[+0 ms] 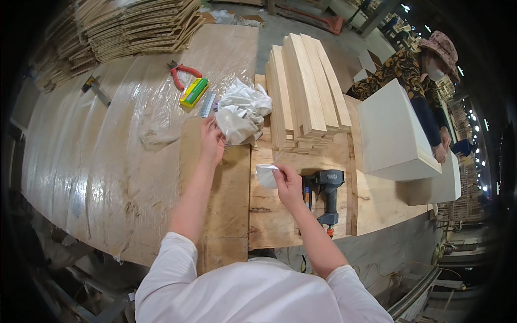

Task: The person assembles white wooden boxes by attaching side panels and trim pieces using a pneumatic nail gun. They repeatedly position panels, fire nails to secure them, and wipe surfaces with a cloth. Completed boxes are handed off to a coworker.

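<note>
A worker's left hand (pixel 211 141) pinched the edge of a crumpled white cloth (pixel 242 110) lying on the wooden desk (pixel 226 210), its grip closed on the fabric. The right hand (pixel 288 183) held a small white scrap (pixel 266 175), fingers clamped on it, just beside a black nail gun (pixel 326 196). Stacked pale wooden slats (pixel 304 91) stood behind, red pliers (pixel 183 72) farther left.
</note>
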Motion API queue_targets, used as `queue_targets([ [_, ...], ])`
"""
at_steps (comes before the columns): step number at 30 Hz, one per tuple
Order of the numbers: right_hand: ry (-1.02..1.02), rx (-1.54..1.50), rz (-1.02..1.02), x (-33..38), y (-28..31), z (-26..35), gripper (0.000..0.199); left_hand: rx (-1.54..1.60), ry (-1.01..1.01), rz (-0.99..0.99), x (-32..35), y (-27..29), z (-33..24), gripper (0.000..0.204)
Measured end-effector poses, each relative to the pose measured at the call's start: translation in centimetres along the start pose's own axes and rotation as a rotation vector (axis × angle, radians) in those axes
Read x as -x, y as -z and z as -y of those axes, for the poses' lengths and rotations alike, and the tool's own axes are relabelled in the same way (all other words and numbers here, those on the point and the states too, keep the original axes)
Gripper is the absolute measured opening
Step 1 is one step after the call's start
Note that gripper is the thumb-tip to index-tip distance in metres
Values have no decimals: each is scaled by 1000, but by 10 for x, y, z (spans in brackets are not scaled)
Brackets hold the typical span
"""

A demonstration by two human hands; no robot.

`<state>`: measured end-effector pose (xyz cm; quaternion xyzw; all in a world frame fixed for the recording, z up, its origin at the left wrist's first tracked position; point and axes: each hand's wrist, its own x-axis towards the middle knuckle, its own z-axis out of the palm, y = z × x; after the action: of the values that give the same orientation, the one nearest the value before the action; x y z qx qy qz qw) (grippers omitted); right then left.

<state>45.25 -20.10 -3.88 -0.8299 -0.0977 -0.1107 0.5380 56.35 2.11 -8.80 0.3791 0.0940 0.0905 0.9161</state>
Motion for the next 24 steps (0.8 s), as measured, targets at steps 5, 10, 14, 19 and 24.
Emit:
queue_targets([
  [5,-31,0,56,-15,-11,9,12,198,384,-154,21,38,23,38],
  [10,-68,26,155,-33,-15,6,14,-14,553,170,33,18,8,40],
  [14,-50,9,209,-49,-27,11,15,-153,552,342,28,38,-2,44],
  [19,-124,63,206,-53,-38,-1,16,-233,337,353,35,18,-4,23],
  [24,-127,26,217,-45,-43,7,16,-496,27,287,31,-5,-7,25],
])
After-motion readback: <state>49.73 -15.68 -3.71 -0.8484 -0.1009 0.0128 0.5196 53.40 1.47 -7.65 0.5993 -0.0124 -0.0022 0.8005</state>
